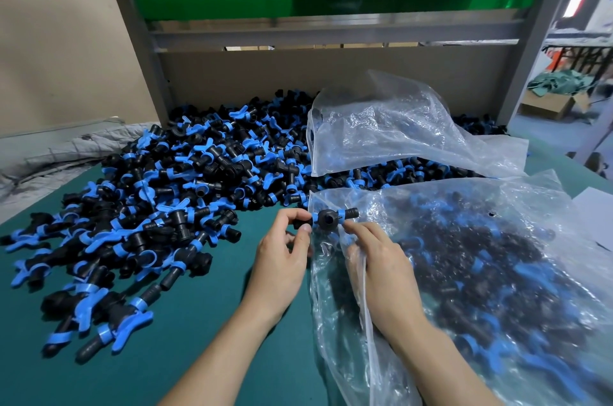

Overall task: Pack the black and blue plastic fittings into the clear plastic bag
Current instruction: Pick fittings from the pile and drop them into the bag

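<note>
A black and blue plastic fitting (pixel 328 219) is held between both hands at the mouth of a clear plastic bag (pixel 481 273). My left hand (pixel 282 259) pinches its left end. My right hand (pixel 374 259) pinches the right side, with the bag's edge under its fingers. The bag lies on the right and holds several fittings. A large heap of loose fittings (pixel 159 206) covers the green table (pixel 205 339) to the left and behind.
A second clear bag (pixel 391 130) lies crumpled on the heap at the back right. A grey metal frame with a green panel (pixel 298 30) stands behind. Grey cloth (pixel 49 153) lies at the far left. White paper (pixel 597 216) sits at the right edge.
</note>
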Available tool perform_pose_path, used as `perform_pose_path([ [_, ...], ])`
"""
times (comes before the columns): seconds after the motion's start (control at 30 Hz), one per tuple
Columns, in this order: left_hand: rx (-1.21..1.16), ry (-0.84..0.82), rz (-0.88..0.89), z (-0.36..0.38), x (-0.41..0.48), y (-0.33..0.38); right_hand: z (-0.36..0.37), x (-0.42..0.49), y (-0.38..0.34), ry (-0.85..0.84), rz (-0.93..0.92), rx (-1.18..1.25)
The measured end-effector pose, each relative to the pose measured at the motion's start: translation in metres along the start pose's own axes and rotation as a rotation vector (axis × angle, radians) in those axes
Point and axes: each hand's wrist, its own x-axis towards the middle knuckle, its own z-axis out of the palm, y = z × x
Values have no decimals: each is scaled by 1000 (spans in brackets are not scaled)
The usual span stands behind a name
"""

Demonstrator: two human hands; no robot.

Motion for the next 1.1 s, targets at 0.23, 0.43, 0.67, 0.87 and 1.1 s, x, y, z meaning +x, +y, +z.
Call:
perform_pose_path([
  [0.23,-11,18,-14,0,-1,4,0,0,-1,5,-2,12],
  [0.43,-124,139,-53,-5,3,8,-2,-1,-1,-9,12,41],
  [0.67,-188,161,-122,-8,5,8,-4,-2,-4,-7,13,46],
  [0.87,-143,141,-90,-10,1,14,-6,-1,-6,6,33,60],
  [1.1,-123,136,-62,-4,-22,21,-22,0,-21,162,-51,107],
])
